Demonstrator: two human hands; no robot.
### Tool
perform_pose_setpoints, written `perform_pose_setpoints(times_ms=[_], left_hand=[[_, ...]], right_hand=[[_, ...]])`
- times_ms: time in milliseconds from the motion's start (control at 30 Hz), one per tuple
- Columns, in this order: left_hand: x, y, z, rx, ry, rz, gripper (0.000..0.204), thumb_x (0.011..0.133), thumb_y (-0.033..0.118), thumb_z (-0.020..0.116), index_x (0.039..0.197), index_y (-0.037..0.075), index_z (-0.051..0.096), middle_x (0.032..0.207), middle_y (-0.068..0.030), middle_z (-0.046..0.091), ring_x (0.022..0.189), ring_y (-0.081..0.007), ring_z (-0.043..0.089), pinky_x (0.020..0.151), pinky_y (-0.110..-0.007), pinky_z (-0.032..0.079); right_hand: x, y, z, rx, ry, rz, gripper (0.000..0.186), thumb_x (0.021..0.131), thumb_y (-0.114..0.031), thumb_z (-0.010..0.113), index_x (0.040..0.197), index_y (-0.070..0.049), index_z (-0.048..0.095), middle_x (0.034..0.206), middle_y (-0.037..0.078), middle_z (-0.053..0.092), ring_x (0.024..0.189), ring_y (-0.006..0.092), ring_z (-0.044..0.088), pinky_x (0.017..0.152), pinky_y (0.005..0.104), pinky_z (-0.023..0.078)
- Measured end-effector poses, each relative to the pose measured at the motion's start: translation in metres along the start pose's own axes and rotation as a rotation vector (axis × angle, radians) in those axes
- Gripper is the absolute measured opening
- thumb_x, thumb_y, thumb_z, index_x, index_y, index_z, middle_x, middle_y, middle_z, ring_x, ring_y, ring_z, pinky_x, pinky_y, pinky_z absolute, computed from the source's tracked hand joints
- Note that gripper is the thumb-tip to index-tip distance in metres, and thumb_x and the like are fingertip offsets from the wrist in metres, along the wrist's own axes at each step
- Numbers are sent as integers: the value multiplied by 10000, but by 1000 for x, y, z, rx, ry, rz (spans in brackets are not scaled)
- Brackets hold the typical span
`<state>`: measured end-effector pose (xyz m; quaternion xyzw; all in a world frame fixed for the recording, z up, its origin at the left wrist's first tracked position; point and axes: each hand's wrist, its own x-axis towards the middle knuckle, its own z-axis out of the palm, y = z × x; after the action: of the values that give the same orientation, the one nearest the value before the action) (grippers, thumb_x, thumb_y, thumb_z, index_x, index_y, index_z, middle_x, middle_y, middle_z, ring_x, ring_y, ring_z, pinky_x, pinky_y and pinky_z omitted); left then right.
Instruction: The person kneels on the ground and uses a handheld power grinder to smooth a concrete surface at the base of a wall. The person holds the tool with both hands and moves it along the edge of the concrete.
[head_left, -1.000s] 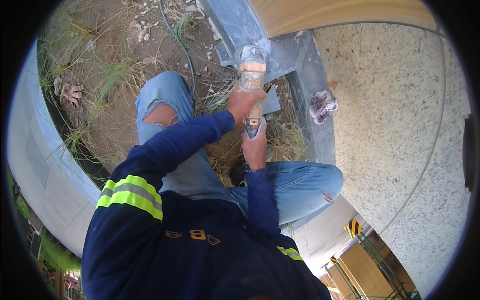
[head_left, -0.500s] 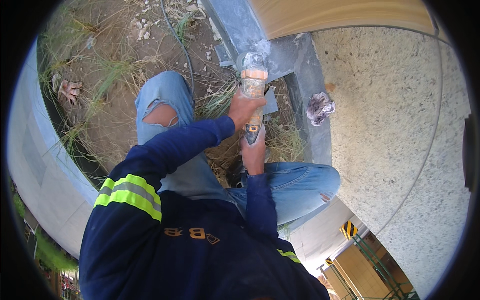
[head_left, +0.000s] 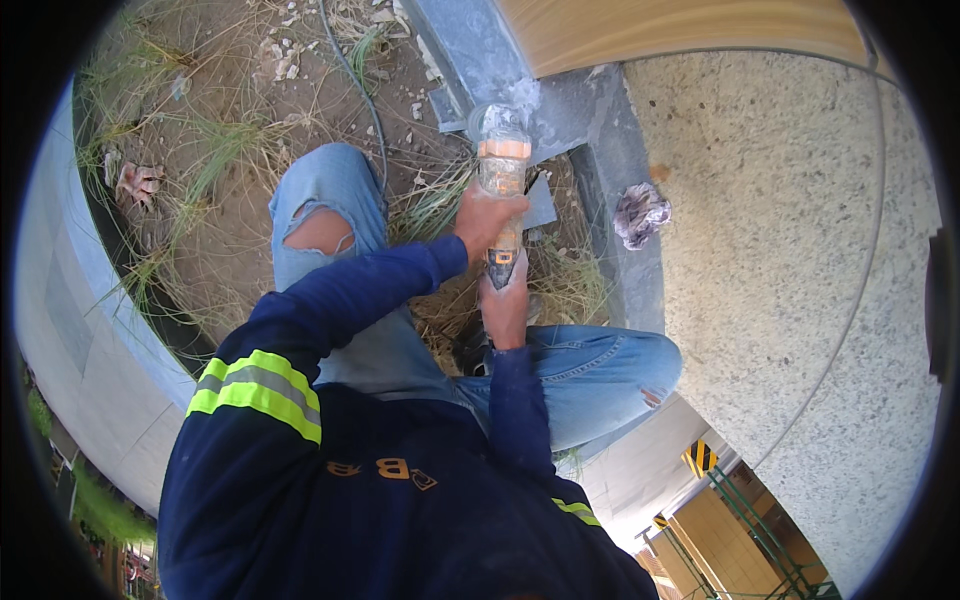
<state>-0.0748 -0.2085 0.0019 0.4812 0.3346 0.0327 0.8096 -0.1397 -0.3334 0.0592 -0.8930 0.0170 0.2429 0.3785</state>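
An orange and grey angle grinder (head_left: 504, 165), coated in pale dust, points away from me in the middle of the view. My left hand (head_left: 487, 217) is wrapped round its body from the left. Behind it, my right hand (head_left: 505, 298) grips the rear end of the tool, its fingers partly hidden beneath. The grinder's dusty head lies against the inner corner of a grey stone edging (head_left: 575, 112), where white powder is spread over the surface. Its disc shows only in part, at the left of the head.
A crumpled purplish cloth or paper (head_left: 640, 215) lies on the edging's right arm. A dark cable (head_left: 352, 75) crosses the soil, with dry grass and stone chips around. Grey stone offcuts (head_left: 540, 202) lie beside the grinder. Speckled paving (head_left: 770, 230) stretches right; a pinkish glove-like thing (head_left: 139, 184) lies left.
The grinder and both hands have shifted very slightly to the left along the edging corner. Both hands keep their hold.
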Motion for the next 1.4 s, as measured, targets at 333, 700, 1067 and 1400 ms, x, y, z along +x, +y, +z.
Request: perform_pose_setpoints(times_ms=[333, 700, 1067, 1400], left_hand=[[31, 15, 13, 123, -62, -130, 503, 747, 219, 836, 1127, -26, 615, 975, -103, 720, 821, -192, 695, 764, -339, 565], [46, 17, 4, 25, -149, -62, 380, 762, 224, 820, 1034, -6, 687, 975, -124, 715, 844, -211, 703, 763, -363, 565], [31, 36, 9, -67, -108, -72, 323, 792, 158, 791, 1040, -5, 663, 864, -69, 696, 706, -166, 673, 668, -341, 560], [33, 25, 7, -58, -86, -30, 355, 796, 146, 786, 1086, -11, 654, 895, -74, 696, 730, -174, 672, 676, -347, 555]], right_hand=[[27, -4, 7, 77, 34, 124, 766, 904, -155, 677, 1561, -1, 317, 1141, 307, 692, 1050, 438, 697, 888, 476, 529], [35, -24, 2, -61, 61, 22, 785, 891, -157, 699, 1550, 2, 304, 1049, 314, 711, 989, 490, 695, 832, 508, 536], [37, -18, 0, -116, 57, 33, 815, 885, -166, 712, 1563, -5, 289, 1065, 319, 706, 1013, 500, 685, 857, 521, 530], [37, -19, -4, -100, -7, 63, 802, 895, -163, 705, 1563, -6, 289, 1093, 330, 698, 1030, 499, 680, 860, 518, 531]])
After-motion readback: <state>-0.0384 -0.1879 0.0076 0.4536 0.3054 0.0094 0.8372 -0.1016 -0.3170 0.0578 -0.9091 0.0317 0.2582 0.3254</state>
